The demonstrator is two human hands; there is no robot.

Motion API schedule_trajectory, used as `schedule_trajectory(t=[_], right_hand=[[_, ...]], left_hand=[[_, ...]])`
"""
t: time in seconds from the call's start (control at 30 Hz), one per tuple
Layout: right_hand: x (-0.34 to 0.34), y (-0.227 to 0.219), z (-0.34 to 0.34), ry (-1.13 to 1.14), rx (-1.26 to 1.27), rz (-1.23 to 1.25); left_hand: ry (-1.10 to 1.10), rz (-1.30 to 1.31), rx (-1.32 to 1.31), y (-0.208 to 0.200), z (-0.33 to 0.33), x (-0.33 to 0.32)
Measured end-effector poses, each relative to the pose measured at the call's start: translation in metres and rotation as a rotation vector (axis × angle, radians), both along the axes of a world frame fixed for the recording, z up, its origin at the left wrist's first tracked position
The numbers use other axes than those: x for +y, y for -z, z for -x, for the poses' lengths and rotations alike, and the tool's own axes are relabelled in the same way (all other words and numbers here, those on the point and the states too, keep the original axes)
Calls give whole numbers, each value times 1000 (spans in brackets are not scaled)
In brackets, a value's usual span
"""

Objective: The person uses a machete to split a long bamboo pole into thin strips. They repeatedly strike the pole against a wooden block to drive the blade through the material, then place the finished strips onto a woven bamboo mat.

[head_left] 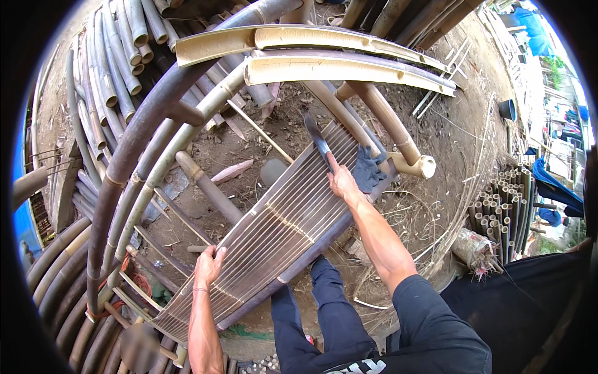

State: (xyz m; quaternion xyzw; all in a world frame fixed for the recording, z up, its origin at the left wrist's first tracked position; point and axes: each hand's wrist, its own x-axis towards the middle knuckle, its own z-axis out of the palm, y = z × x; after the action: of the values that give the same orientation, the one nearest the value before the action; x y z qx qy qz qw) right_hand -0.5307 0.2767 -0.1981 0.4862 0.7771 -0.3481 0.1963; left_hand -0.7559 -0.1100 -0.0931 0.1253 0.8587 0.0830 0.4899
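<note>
A long panel of narrow bamboo slats [274, 227], crossed by woven bindings, slopes from the upper right to the lower left in front of me. My left hand [209, 267] grips the panel's far edge near its lower end, fingers curled on the rim. In my right hand [342, 182] is a machete [317, 138], its dark blade pointing up and away over the panel's upper end. A blue-grey cloth [369, 169] lies just right of that hand, on the bamboo frame. Along the panel's near side runs a thick dark bamboo pole [293, 265].
Two split bamboo halves [349, 65] lie across the curved bamboo poles [159, 149] at the top. Stacked bamboo poles [112, 62] fill the far left. A bundle of short bamboo tubes [503, 206] stands at the right, below a dark bucket [507, 110]. Shavings litter the dirt floor.
</note>
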Motion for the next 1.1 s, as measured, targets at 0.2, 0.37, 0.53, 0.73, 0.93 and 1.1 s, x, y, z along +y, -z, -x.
schedule_trajectory(t=[0.2, 0.37, 0.53, 0.73, 0.93, 1.1], right_hand=[[4, -6, -8, -4, -7, -40], [7, -1, -1, 6, -35, -34], [18, 20, -2, -72, -142, -135], [54, 10, 4, -421, -239, -218], [98, -33, 74, -734, -437, -459], [124, -43, 110, -1021, -553, -339]], left_hand=[[1, -27, -13, 6, -1, 1], [-135, -141, -62, 30, -11, -11], [121, -46, 237, 54, -35, 3], [140, 162, 140, 80, -53, -11], [80, 59, 216, 90, -43, -31], [-16, 115, 108, 85, -47, -27]])
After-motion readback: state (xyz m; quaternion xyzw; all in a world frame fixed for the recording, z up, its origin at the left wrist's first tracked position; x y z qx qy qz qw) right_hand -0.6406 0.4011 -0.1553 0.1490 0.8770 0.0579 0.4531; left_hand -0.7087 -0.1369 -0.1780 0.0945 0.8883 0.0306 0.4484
